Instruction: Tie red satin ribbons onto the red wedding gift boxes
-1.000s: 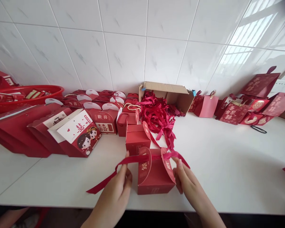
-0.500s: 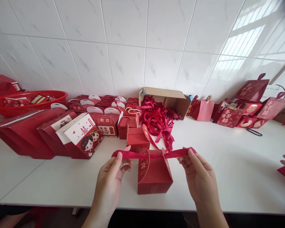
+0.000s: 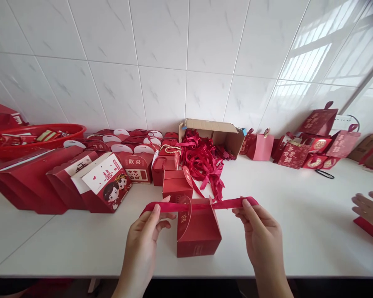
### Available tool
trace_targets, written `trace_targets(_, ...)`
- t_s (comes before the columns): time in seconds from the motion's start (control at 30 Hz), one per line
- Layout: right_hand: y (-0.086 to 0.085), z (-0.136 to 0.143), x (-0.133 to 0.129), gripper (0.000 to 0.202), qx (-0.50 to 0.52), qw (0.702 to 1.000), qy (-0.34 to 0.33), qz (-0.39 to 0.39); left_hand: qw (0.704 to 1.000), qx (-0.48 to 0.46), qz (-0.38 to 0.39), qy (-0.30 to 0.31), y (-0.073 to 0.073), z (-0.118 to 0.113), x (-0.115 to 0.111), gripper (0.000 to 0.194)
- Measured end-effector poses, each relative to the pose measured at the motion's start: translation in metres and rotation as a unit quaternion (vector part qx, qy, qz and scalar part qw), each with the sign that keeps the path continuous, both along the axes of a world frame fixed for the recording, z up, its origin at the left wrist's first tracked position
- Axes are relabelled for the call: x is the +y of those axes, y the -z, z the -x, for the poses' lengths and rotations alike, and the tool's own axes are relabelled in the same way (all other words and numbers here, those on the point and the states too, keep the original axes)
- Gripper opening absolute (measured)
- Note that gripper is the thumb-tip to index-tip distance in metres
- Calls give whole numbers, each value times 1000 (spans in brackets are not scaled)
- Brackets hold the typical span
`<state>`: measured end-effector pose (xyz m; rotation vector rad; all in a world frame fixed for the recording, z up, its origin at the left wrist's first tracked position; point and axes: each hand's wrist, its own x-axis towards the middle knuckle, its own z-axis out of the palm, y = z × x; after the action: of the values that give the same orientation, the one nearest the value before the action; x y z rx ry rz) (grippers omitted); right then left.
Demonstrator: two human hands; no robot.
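Note:
A red gift box (image 3: 202, 231) with curved side flaps stands on the white table in front of me. A red ribbon (image 3: 225, 204) runs across its top, through the raised flaps. My left hand (image 3: 144, 231) pinches the ribbon's left end between thumb and fingers. On the other side, my right hand (image 3: 261, 227) pinches the right end. The ribbon is stretched nearly straight between both hands. Right behind this box sits another red box (image 3: 175, 184) with a rounded flap.
A cardboard carton (image 3: 213, 125) spills a heap of red ribbons (image 3: 200, 159). Rows of red boxes (image 3: 133, 161) and leaning gift boxes (image 3: 102, 182) fill the left, near a red basin (image 3: 77, 131). More boxes (image 3: 317, 122) are stacked right. Another person's hand (image 3: 371, 209) rests at the right edge.
My view has shifted slightly, and the things on the table appear a little lower and further left. Both hands keep their pinch on the ribbon. More of the other person's hand shows.

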<state>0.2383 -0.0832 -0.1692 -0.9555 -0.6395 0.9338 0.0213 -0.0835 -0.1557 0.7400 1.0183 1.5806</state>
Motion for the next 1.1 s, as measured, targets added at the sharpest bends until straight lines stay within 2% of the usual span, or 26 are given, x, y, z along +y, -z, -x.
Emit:
trace_targets(0.1, 4, -1, 0, 19, -3, 1000, 9, 16, 1000, -8, 8, 1, 1, -1, 0, 42)
trace_targets(0.23, 1, -3, 3, 19, -14, 1000, 14, -3, 999, 3, -1, -37, -4, 1, 2, 45)
trace_targets(0.37, -10, -7, 5, 22, -62, 998, 12, -13, 996, 47, -31, -65, -13, 8, 8, 41)
trace_targets(0.57, -27, -4, 3, 29, -177, 984, 36, 8, 987, 122, -82, -65, -21, 17, 15, 34)
trace_targets(0.7, -38, 1, 3, 26, -204, 978, 41, -16, 979, 164, -93, -83, -28, 18, 15, 33)
trace_targets(0.87, -55, 0, 11, 17, -206, 974, 38, -89, 961, 234, -120, -84, -54, 17, 16, 31)
trace_targets(0.97, -69, -1, 18, 17, -245, 962, 26, -122, 941, 299, -152, -41, -73, 16, 20, 24)
trace_targets(1.1, -91, 1, 25, 14, -275, 946, -22, -171, 916, 354, -189, 1, -96, 11, 26, 29)
